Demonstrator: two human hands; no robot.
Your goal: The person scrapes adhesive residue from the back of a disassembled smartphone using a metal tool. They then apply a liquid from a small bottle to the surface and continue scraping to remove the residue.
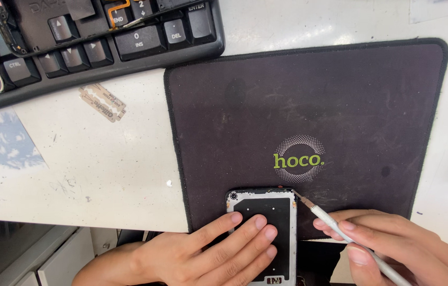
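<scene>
The left hand (218,249) lay flat, fingers spread, pinning the phone (262,233) on the mat (308,106), while the right hand (393,249) pinched a tool (335,225), tip at its far-right corner.

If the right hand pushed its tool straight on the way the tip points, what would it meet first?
The right hand holds a tool aimed up-left; its tip looks at, perhaps touching, the phone's top right corner, so that comes first.

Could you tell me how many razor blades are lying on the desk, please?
1: a single razor blade lies on the white desk, just below the keyboard and left of the dark mat. Others could be hidden.
</scene>
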